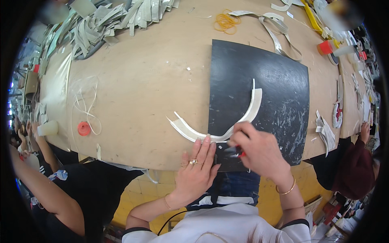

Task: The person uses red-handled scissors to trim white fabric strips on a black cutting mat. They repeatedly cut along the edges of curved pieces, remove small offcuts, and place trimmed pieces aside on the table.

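Observation:
A curved strip (pixel 255 106) of beige material with white edging arcs from the bare tabletop onto the black mat (pixel 243 65). My left hand (pixel 196 168) lies flat, fingers stretched out, its fingertips pressing on the strip's lowest bend. Beside it, over the mat's near edge, my right hand (pixel 261 152) is closed around a small red-and-black tool (pixel 235 152); its exact kind is partly hidden by the fingers. The right thumb and forefinger are close to the strip's edge. A small white scrap (pixel 220 147) rests on the mat between the hands.
A heap of grey-beige strips (pixel 97 30) covers the far left. Orange string (pixel 227 22) and loose strips (pixel 279 30) lie at the back. White cord (pixel 95 103) and a red cap (pixel 84 128) are left; red-handled scissors (pixel 337 107) lie right. Other people work on both sides.

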Demonstrator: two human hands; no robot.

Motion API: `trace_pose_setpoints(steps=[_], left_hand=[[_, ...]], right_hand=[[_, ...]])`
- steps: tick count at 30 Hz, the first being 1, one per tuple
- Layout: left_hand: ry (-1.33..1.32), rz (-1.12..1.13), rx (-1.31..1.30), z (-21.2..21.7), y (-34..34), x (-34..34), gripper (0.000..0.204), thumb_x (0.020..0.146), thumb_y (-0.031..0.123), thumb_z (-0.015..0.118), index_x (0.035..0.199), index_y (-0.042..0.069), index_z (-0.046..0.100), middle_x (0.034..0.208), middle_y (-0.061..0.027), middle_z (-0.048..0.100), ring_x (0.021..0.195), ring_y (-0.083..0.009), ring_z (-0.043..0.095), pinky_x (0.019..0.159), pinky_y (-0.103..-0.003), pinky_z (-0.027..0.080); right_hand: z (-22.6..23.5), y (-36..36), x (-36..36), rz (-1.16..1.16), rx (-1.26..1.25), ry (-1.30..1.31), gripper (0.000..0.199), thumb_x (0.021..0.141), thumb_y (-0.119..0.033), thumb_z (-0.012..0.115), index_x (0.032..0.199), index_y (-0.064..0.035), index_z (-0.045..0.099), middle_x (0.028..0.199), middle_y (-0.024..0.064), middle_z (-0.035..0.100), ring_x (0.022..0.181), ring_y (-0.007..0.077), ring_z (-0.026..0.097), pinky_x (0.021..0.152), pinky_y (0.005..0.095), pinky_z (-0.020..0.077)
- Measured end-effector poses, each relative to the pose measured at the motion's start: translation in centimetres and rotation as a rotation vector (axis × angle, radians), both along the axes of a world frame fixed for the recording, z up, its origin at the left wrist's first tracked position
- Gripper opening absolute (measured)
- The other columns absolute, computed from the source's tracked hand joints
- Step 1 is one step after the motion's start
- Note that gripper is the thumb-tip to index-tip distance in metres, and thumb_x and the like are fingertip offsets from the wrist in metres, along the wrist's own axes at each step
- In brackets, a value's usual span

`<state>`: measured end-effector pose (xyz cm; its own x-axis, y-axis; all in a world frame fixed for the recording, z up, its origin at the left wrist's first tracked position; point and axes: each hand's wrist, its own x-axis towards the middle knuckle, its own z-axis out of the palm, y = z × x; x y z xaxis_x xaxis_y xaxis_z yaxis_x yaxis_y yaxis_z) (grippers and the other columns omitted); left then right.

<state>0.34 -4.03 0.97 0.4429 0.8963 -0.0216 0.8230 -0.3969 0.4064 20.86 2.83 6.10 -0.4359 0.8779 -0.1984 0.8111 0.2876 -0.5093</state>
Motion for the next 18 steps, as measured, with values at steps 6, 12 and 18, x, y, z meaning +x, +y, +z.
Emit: trace_pose_setpoints(steps=[6, 12, 18], left_hand=[[-0.075, -0.018, 0.027, -0.7, 0.8, 1.2, 0.060, 0.091, 0.031, 0.066, 0.139, -0.001, 0.050, 0.151, -0.0208, 0.042, 0.142, -0.0332, 0.040, 0.105, -0.053, 0.036], [-0.091, -0.074, 0.105, -0.7, 1.7, 1.9, 0.060, 0.094, 0.032, 0.060, 0.141, -0.002, 0.046, 0.152, -0.0186, 0.040, 0.143, -0.0286, 0.037, 0.113, -0.044, 0.032], [-0.159, -0.228, 0.063, -0.9, 0.5, 2.0, 0.061, 0.093, 0.033, 0.063, 0.140, -0.002, 0.048, 0.150, -0.0182, 0.043, 0.141, -0.0272, 0.040, 0.113, -0.044, 0.034]], right_hand=[[-0.3, 0.2, 0.9, -0.067, 0.040, -0.089, 0.026, 0.071, 0.000, 0.070, 0.092, -0.0109, 0.060, 0.126, 0.0079, 0.056, 0.071, 0.0293, 0.067, 0.064, 0.0402, 0.0531], [-0.8, -1.0, 1.4, -0.165, 0.194, -0.007, 0.016, 0.078, -0.002, 0.069, 0.092, -0.0086, 0.063, 0.116, 0.0090, 0.062, 0.074, 0.0299, 0.068, 0.066, 0.0390, 0.0531], [0.8, -4.8, 2.9, -0.374, 0.136, -0.005, 0.004, 0.085, -0.010, 0.070, 0.088, -0.0089, 0.067, 0.100, 0.0093, 0.063, 0.068, 0.0299, 0.066, 0.061, 0.0383, 0.0506]])
